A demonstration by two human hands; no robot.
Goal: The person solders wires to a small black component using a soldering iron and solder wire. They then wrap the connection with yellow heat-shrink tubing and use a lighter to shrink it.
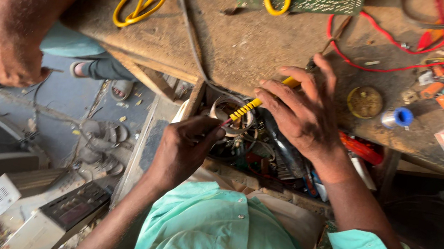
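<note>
The right hand (303, 111) gripped the yellow probe (256, 103) at its handle over the worktop (236, 42) edge; the left hand (184, 148) pinched its thin tip — light, stiff, likely best held mid-handle.

Warm, soft daylight falls evenly over the wooden counter (248, 44), without hard glare. The floor (60, 108) at left looks paler and washed out, while the lower right corner sinks into deep shadow. Focus is fairly sharp in the middle; the edges stretch and soften slightly, and the red clutter at top right smears.
</note>
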